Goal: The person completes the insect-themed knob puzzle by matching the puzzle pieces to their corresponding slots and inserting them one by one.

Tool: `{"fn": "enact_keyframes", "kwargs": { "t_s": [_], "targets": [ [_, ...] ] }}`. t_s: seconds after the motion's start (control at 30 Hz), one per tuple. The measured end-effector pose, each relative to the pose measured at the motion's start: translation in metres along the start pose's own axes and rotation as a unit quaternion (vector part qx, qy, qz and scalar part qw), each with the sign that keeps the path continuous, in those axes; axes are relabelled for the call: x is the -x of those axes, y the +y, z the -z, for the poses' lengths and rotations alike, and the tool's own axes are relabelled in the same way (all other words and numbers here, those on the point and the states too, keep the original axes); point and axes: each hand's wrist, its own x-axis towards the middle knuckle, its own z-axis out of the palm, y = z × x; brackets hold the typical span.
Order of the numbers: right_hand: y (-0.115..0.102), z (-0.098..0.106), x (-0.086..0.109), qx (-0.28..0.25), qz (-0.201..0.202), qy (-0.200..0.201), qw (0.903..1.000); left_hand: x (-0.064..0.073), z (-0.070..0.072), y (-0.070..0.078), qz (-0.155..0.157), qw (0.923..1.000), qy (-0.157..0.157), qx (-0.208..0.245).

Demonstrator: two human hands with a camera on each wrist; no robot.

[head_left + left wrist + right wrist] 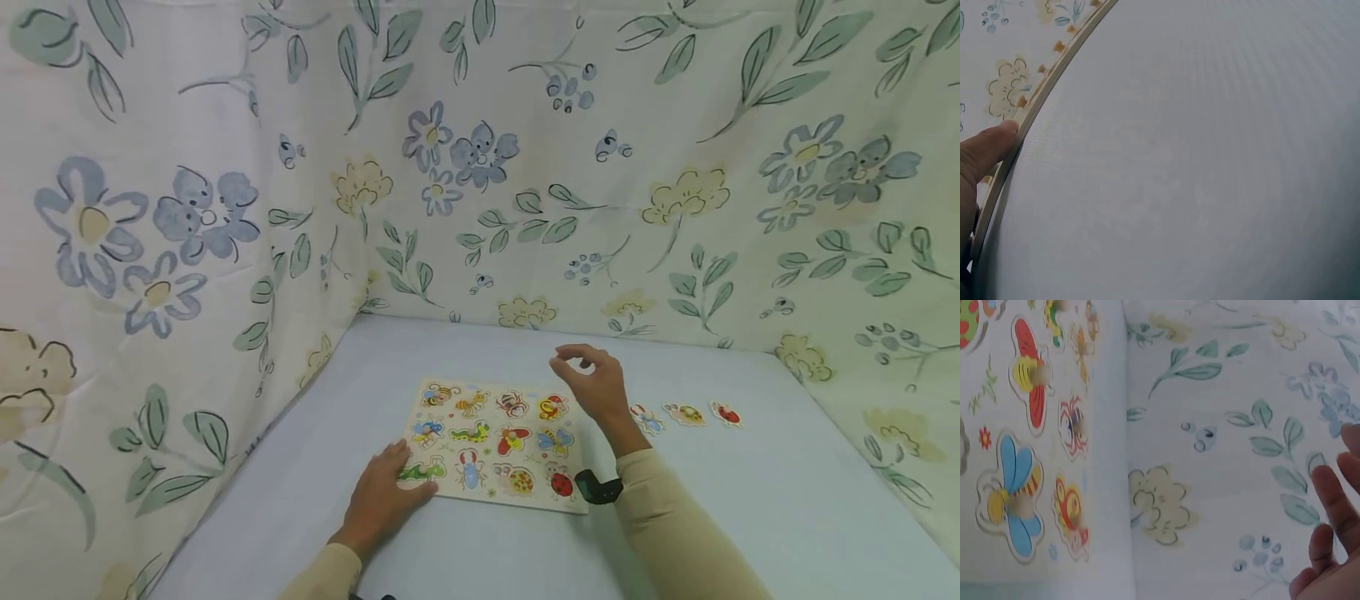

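A wooden peg puzzle board (483, 493) with rows of colourful insect pictures lies on the table. My left hand (381, 498) holds its near left corner, thumb along the front edge and fingers at the left side. In the left wrist view the thumb (994, 147) presses against the board's edge (1054, 72). My right hand (596, 387) is raised over the board's far right corner, thumb and forefinger curved toward each other. Nothing shows in it; the right wrist view has its fingers (1335, 500) loosely bent. Knobs stick up from several pieces, including a blue-winged bee (1019, 506).
Right of the board lie three loose pieces in a row: a stag beetle (647, 419), a spotted yellow snail-like piece (684, 414) and a ladybug (726, 414). A floral cloth (525, 250) hangs behind and beside the pale table (480, 558). A dark device (598, 487) sits at my right wrist.
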Motion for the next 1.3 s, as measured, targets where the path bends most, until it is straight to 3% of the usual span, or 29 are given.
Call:
{"fn": "enact_keyframes", "kwargs": {
  "t_s": [0.33, 0.5, 0.63, 0.83, 0.97, 1.3],
  "targets": [
    [0.037, 0.045, -0.005, 0.023, -0.033, 0.060, 0.9974, 0.000, -0.002, -0.001, -0.007, 0.9999, 0.005, -0.010],
    [0.059, 0.062, 0.000, 0.035, -0.094, 0.076, 0.9921, 0.001, -0.001, -0.001, -0.012, 0.9999, -0.001, -0.007],
    [0.075, 0.069, 0.006, 0.049, -0.148, 0.072, 0.9852, 0.003, -0.001, -0.001, -0.013, 0.9998, -0.001, -0.012],
    [0.098, 0.075, 0.013, 0.070, -0.198, 0.068, 0.9754, 0.001, -0.003, -0.001, -0.009, 0.9999, -0.001, -0.006],
    [0.115, 0.077, 0.021, 0.102, -0.235, 0.045, 0.9656, -0.001, -0.004, -0.003, -0.005, 1.0000, -0.005, -0.006],
    [0.137, 0.080, 0.034, 0.154, -0.263, 0.018, 0.9522, 0.000, -0.004, -0.003, -0.006, 0.9999, 0.000, -0.008]
  ]
}}
